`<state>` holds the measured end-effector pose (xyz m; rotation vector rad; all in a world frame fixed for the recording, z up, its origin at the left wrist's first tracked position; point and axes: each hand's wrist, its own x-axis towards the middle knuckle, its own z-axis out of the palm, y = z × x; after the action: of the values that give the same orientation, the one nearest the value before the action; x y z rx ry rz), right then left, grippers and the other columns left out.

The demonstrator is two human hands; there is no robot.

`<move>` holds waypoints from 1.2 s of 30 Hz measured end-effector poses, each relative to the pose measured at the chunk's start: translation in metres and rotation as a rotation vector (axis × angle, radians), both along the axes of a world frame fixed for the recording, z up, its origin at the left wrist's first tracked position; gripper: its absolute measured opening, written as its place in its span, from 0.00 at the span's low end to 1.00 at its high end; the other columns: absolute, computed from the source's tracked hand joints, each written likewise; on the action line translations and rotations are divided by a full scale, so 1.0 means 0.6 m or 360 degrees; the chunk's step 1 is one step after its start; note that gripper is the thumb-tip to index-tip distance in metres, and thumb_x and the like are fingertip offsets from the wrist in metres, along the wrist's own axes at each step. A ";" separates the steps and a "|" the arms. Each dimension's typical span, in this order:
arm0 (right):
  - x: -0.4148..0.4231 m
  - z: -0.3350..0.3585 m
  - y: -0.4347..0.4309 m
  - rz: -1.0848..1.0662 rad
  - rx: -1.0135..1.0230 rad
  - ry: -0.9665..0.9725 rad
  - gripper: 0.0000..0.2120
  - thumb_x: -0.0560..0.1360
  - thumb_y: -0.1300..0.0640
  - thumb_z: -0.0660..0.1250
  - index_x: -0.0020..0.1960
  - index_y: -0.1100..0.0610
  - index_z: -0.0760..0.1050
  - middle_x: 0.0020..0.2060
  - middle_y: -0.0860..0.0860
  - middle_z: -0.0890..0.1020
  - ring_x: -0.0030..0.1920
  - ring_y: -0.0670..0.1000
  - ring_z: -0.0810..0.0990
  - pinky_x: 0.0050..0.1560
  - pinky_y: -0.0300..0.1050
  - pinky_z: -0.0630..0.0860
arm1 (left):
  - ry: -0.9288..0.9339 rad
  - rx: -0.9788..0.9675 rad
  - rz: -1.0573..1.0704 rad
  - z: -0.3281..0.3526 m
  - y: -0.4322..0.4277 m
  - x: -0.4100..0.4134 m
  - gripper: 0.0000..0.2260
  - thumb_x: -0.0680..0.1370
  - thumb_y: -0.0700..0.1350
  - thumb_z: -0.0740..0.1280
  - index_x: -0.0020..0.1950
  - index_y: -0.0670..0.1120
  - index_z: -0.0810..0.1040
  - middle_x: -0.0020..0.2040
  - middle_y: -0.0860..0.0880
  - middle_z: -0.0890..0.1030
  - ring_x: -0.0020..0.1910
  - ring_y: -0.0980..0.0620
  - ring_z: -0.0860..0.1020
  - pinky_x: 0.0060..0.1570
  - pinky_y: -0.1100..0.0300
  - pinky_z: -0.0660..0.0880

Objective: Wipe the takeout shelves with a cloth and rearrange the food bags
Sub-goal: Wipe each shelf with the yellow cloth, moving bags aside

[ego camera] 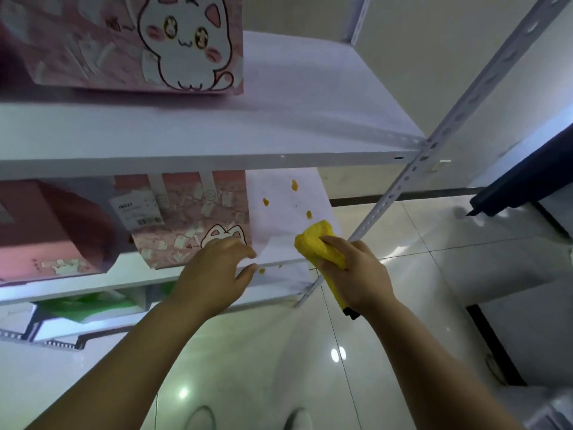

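Observation:
My right hand (356, 274) grips a yellow cloth (319, 243) at the right front corner of the middle white shelf (279, 252). Several orange stains (294, 185) dot that shelf's right end, just beyond the cloth. My left hand (217, 268) rests with curled fingers at the shelf's front edge, touching the lower corner of a pink cat-print food bag (186, 212); nothing is held in it. A bigger pink cat bag (139, 41) stands on the upper shelf (217, 131). A red bag (46, 225) sits left on the middle shelf.
A slotted white metal upright (434, 144) runs diagonally at the rack's right front corner. A green bag (83, 305) lies on the lowest shelf. Glossy tiled floor (403, 305) spreads below and right. A dark object (527, 181) juts in from the right edge.

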<state>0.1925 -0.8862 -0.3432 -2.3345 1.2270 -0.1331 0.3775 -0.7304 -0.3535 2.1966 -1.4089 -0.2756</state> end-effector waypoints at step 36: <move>0.220 -0.375 -0.300 -0.0107 -0.0376 0.0454 0.24 0.74 0.58 0.61 0.67 0.47 0.58 0.63 0.60 0.61 0.59 0.64 0.64 0.60 0.61 0.61 | -0.0345 0.0551 -0.0046 -0.372 -0.230 0.005 0.13 0.77 0.38 0.58 0.59 0.47 0.73 0.60 0.49 0.73 0.55 0.48 0.74 0.43 0.56 0.69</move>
<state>0.3245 -1.0660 -0.5685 -2.5833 1.4983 0.0372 0.3807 -0.8682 -0.5767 2.5510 -1.6102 -0.3197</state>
